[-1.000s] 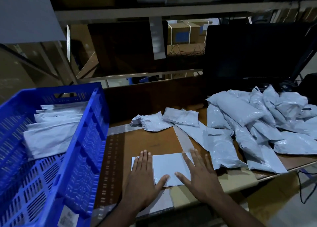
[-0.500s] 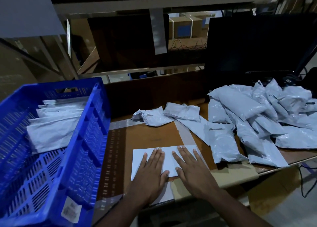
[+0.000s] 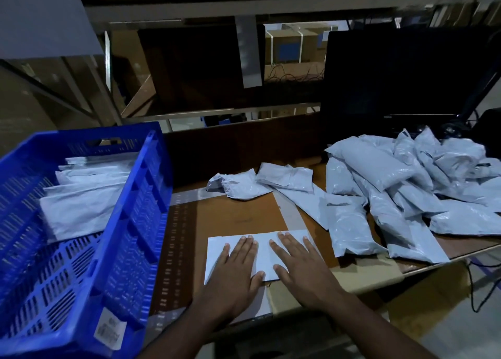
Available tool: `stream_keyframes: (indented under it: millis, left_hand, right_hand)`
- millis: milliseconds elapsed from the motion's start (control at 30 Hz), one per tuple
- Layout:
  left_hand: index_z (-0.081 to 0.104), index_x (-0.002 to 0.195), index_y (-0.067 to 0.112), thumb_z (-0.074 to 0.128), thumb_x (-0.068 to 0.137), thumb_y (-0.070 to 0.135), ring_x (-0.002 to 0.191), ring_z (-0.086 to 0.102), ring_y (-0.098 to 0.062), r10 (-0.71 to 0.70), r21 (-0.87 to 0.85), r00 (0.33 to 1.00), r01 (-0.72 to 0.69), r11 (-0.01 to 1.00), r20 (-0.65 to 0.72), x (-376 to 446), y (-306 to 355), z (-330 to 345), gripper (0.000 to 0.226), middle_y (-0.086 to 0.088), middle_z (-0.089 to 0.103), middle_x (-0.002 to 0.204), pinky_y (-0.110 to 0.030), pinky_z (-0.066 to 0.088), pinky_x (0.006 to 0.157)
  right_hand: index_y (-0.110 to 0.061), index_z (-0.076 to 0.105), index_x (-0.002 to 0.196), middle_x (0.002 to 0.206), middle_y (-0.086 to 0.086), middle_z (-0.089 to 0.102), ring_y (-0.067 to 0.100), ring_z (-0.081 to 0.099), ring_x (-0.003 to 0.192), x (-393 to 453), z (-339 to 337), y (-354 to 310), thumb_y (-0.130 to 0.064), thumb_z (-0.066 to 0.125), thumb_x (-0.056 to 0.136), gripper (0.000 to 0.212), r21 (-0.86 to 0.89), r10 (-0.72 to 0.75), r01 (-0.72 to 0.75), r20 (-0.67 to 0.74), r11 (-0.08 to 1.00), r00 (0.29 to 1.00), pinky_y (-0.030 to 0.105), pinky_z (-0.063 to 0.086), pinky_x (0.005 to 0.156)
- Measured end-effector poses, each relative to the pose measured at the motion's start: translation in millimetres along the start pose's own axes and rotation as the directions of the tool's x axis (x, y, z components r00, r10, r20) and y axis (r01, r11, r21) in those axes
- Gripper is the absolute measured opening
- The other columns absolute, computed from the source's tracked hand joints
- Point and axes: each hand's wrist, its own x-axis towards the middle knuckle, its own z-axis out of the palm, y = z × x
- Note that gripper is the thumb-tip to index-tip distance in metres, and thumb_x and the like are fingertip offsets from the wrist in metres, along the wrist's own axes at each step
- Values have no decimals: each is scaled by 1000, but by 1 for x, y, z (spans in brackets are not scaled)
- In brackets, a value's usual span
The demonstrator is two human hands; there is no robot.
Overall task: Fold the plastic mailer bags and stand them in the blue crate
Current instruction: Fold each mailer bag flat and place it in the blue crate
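A folded pale mailer bag (image 3: 264, 247) lies flat on the brown table near its front edge. My left hand (image 3: 235, 272) presses on its left half with straight fingers. My right hand (image 3: 301, 269) presses flat on its right half, fingers spread. The blue crate (image 3: 130, 217) stands at the left, tilted toward me, with several folded mailer bags (image 3: 81, 196) standing along its far side. A heap of unfolded grey mailer bags (image 3: 406, 196) covers the right of the table.
Two crumpled mailers (image 3: 260, 182) lie behind the folded one. A dark monitor (image 3: 406, 79) stands at the back right. Metal shelving (image 3: 217, 8) with cardboard boxes rises behind the table. The table's front edge (image 3: 366, 285) runs just under my wrists.
Both hands slid up and inward over the folded mailer, from its lower corners to pressing side by side on its middle. The mailer stayed in place.
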Motion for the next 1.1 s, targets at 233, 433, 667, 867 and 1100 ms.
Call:
stream_keyframes:
  millis: [233,433,667,867,1100]
  left_hand:
    - [28,159,27,30,103,52,153,19,-12,-6,-25,991,2,1000,-134,22,-5,-18,61,6,24,167,-41,9,126]
    - [-2,163,21,0,98,69,152,-19,-3,-38,-2,985,38,999,-166,15,-17,15,81,5,-12,169,-36,-7,125]
    - [-9,162,22,9,92,82,151,-21,-5,-150,-81,974,138,987,-172,5,-21,9,94,8,-22,165,-27,-12,123]
    - [4,162,28,7,91,74,154,-7,-3,-198,-254,974,165,953,-109,12,-25,-2,85,16,-9,166,-24,-3,122]
    - [26,158,29,50,104,45,148,30,-14,-183,-206,976,156,966,-120,15,-29,-33,61,8,31,164,-34,26,122]
  right_hand:
    - [-21,25,159,166,-2,16,14,11,153,22,-1,-11,-63,-6,98,80,-50,24,-25,-20,998,1000,43,0,121]
    - [-23,13,161,167,-2,7,14,2,154,18,10,-6,-65,4,101,73,-35,37,-38,-51,999,998,42,-1,120]
    - [-27,-9,160,165,-7,-20,10,-21,151,0,10,13,-78,-3,88,88,66,218,-216,-29,974,975,35,-7,124]
    - [-27,-8,160,166,-9,-16,7,-19,149,-4,-2,9,-81,-19,75,102,95,248,-245,-25,965,968,29,-9,119]
    - [-27,-10,159,163,-11,-23,9,-22,150,-8,-3,6,-82,-27,71,105,96,187,-182,-56,979,981,33,-7,124]
